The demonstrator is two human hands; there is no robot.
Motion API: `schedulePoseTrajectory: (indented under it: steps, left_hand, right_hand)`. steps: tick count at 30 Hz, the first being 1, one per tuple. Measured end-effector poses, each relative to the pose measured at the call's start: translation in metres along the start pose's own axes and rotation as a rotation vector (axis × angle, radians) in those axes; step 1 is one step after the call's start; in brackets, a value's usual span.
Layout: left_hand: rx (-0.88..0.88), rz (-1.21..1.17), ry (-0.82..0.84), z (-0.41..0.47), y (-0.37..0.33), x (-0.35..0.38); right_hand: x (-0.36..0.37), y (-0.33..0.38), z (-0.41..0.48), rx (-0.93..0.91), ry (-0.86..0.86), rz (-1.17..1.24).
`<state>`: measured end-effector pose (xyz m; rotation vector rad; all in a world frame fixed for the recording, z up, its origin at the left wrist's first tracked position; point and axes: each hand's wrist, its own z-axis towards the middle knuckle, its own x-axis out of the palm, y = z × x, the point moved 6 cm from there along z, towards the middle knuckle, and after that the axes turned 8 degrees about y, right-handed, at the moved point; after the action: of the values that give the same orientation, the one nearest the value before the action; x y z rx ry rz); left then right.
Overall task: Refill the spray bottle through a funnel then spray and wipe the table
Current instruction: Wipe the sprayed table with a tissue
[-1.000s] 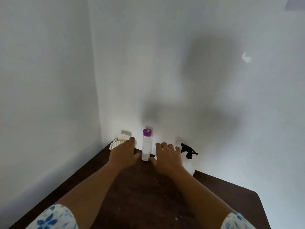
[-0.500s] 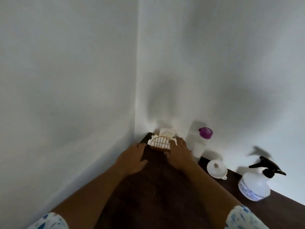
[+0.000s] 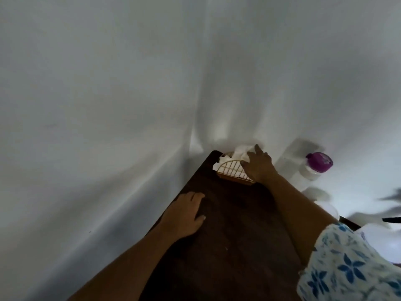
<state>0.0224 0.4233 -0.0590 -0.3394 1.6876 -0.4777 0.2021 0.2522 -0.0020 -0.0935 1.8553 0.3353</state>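
Note:
My right hand point(image 3: 258, 165) reaches into a small wire basket point(image 3: 230, 172) at the table's far corner, its fingers closing on the white tissue point(image 3: 239, 152) sticking out of it. Flat on the dark table point(image 3: 227, 235) near its left edge lies my left hand point(image 3: 184, 213), fingers apart and empty. A clear bottle with a purple cap point(image 3: 312, 168) stands to the right by the wall. The white funnel point(image 3: 327, 208) is partly hidden behind my right forearm. Only a blurred white edge of the spray bottle point(image 3: 382, 235) shows at far right.
White walls meet in a corner just behind the basket. The table's left edge runs close along the left wall. My patterned sleeve point(image 3: 347, 268) fills the lower right.
The view swung left toward the corner. My right hand went from the purple-capped bottle to the basket and now grips the tissue. My left hand slid back toward me.

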Motion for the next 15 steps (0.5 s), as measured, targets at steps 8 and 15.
schedulePoseTrajectory:
  steps: [8,15]
  left_hand:
    - [-0.121,-0.243,-0.071,-0.020,-0.010,0.031]
    - [-0.207,-0.285,-0.132,-0.051,-0.019,0.046]
  right_hand:
    - [-0.027,0.005,-0.059,-0.060,-0.584,0.433]
    - [-0.002,-0.029,-0.155,-0.038,-0.724,0.710]
